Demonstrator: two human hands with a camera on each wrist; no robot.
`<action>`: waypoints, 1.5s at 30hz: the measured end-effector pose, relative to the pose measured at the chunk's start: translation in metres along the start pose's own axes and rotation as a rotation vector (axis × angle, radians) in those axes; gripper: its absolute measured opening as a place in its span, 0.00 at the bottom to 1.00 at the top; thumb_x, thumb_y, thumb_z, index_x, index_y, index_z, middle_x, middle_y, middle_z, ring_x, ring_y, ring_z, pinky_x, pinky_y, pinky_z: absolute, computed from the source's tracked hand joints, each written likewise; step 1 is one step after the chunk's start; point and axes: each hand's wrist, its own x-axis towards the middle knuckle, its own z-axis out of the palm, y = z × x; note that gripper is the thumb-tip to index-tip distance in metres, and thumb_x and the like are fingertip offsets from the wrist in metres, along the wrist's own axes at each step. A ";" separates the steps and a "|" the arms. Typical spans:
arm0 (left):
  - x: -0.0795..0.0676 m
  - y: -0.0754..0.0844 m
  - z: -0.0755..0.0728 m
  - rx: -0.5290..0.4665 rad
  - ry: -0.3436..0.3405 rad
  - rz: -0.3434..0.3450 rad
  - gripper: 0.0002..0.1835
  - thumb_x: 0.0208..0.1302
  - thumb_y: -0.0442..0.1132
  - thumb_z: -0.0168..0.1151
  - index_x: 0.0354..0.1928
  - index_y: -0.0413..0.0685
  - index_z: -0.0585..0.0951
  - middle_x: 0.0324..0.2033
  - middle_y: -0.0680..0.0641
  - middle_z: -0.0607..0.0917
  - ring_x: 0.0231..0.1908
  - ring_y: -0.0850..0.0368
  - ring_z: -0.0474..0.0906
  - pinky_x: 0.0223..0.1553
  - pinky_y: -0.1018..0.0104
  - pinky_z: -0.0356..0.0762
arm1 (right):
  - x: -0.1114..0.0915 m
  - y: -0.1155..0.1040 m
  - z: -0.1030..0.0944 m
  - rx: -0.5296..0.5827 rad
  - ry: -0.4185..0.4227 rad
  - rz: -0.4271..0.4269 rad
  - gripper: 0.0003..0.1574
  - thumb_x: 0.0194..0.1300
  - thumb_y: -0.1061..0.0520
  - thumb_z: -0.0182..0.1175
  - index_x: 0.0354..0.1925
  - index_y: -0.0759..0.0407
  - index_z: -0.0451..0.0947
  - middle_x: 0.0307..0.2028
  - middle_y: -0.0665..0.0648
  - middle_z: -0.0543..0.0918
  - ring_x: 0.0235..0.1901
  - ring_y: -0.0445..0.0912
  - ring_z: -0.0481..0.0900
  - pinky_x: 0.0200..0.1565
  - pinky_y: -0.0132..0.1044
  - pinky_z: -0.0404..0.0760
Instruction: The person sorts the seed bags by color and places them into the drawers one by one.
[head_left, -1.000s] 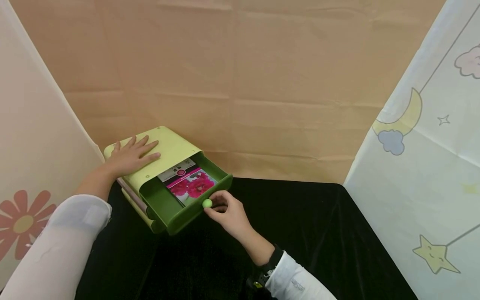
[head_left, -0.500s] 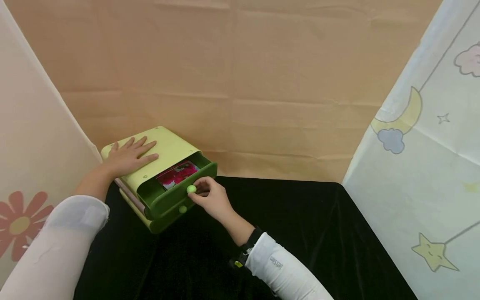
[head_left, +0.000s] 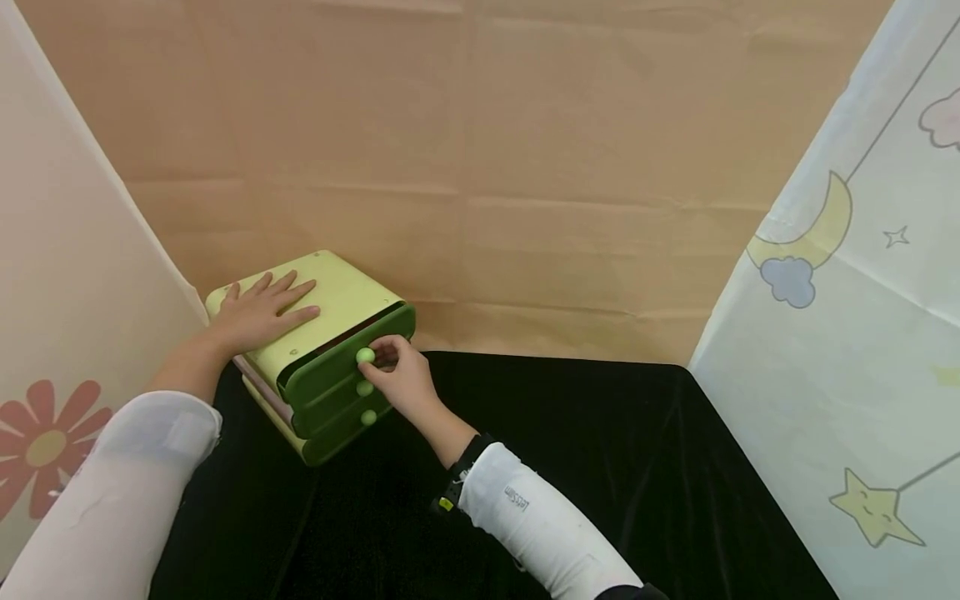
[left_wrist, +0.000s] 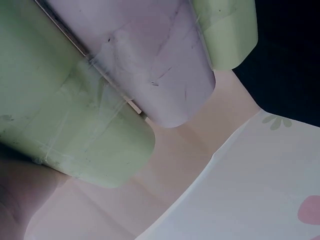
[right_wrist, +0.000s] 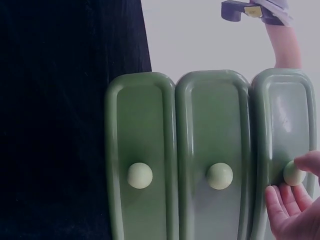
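Note:
A small drawer cabinet point(head_left: 348, 287) with a pale yellow-green top and three dark green drawers stands at the left. My left hand point(head_left: 261, 317) lies flat on its top with the fingers spread. With thumb and fingers, my right hand point(head_left: 408, 383) pinches the round light green knob point(head_left: 365, 356) of the top drawer point(head_left: 318, 385). A narrow dark gap shows above that drawer's front; its contents are hidden. In the right wrist view, the middle drawer's knob point(right_wrist: 220, 176) and the bottom drawer's knob point(right_wrist: 140, 175) are untouched. The left wrist view shows the cabinet's pinkish side panel point(left_wrist: 150, 55).
Black cloth point(head_left: 570, 450) covers the table under the cabinet. A tan backdrop point(head_left: 525, 167) rises behind it. A flower-printed white sheet point(head_left: 75, 250) borders the left, and another sheet point(head_left: 825, 358) with moon and star prints borders the right.
The right hand has pushed the top drawer inward, up and left in view, from far out to nearly closed. The pink-flower packet inside has gone out of sight. The left hand stays in place.

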 end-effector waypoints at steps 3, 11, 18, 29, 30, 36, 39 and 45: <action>0.000 0.000 0.000 -0.007 0.003 -0.002 0.41 0.71 0.68 0.37 0.77 0.52 0.50 0.75 0.35 0.44 0.72 0.27 0.34 0.65 0.27 0.23 | 0.004 0.000 0.004 -0.016 0.008 -0.004 0.17 0.63 0.56 0.66 0.49 0.57 0.77 0.43 0.53 0.82 0.44 0.42 0.79 0.43 0.26 0.80; 0.000 -0.003 0.000 0.013 -0.014 0.002 0.41 0.71 0.67 0.36 0.77 0.53 0.48 0.75 0.34 0.43 0.72 0.26 0.33 0.64 0.25 0.24 | 0.009 -0.004 0.008 -0.031 0.009 -0.002 0.16 0.62 0.56 0.66 0.48 0.58 0.77 0.42 0.53 0.82 0.44 0.43 0.80 0.42 0.25 0.79; 0.002 -0.007 0.000 0.031 -0.024 0.002 0.41 0.71 0.67 0.35 0.77 0.52 0.47 0.75 0.34 0.42 0.71 0.26 0.33 0.64 0.25 0.24 | 0.011 -0.007 0.012 -0.039 0.000 -0.025 0.16 0.63 0.55 0.66 0.48 0.58 0.78 0.42 0.54 0.83 0.44 0.43 0.80 0.43 0.25 0.79; 0.000 -0.009 0.001 0.007 -0.007 -0.003 0.41 0.71 0.68 0.37 0.77 0.54 0.49 0.75 0.35 0.42 0.72 0.27 0.33 0.64 0.26 0.23 | 0.012 -0.010 0.008 -0.067 -0.050 -0.011 0.18 0.64 0.53 0.65 0.51 0.57 0.77 0.46 0.55 0.82 0.48 0.46 0.80 0.45 0.28 0.79; 0.000 -0.008 0.000 0.005 -0.006 -0.003 0.41 0.70 0.68 0.37 0.77 0.53 0.49 0.75 0.35 0.42 0.72 0.27 0.33 0.64 0.26 0.22 | 0.012 -0.010 0.007 -0.071 -0.054 -0.010 0.18 0.64 0.53 0.65 0.51 0.57 0.78 0.47 0.55 0.83 0.48 0.46 0.80 0.46 0.29 0.79; -0.001 -0.008 0.000 -0.015 -0.005 -0.004 0.41 0.71 0.68 0.37 0.77 0.53 0.49 0.75 0.35 0.42 0.72 0.27 0.32 0.65 0.27 0.22 | 0.014 -0.003 -0.001 -0.090 -0.072 -0.014 0.19 0.65 0.51 0.64 0.53 0.55 0.77 0.49 0.54 0.83 0.50 0.46 0.80 0.48 0.32 0.79; -0.001 -0.007 0.001 -0.028 -0.002 -0.003 0.41 0.71 0.68 0.37 0.77 0.54 0.49 0.76 0.35 0.42 0.72 0.27 0.32 0.65 0.28 0.22 | 0.016 0.003 -0.009 -0.091 -0.058 -0.027 0.18 0.66 0.53 0.63 0.53 0.56 0.77 0.49 0.56 0.83 0.51 0.48 0.80 0.50 0.34 0.79; 0.000 -0.009 0.004 -0.049 0.004 -0.004 0.40 0.71 0.67 0.37 0.77 0.53 0.50 0.75 0.35 0.44 0.73 0.28 0.32 0.66 0.29 0.23 | 0.019 0.021 -0.036 -0.057 0.002 -0.013 0.19 0.68 0.55 0.60 0.55 0.60 0.76 0.50 0.58 0.82 0.53 0.51 0.78 0.55 0.41 0.78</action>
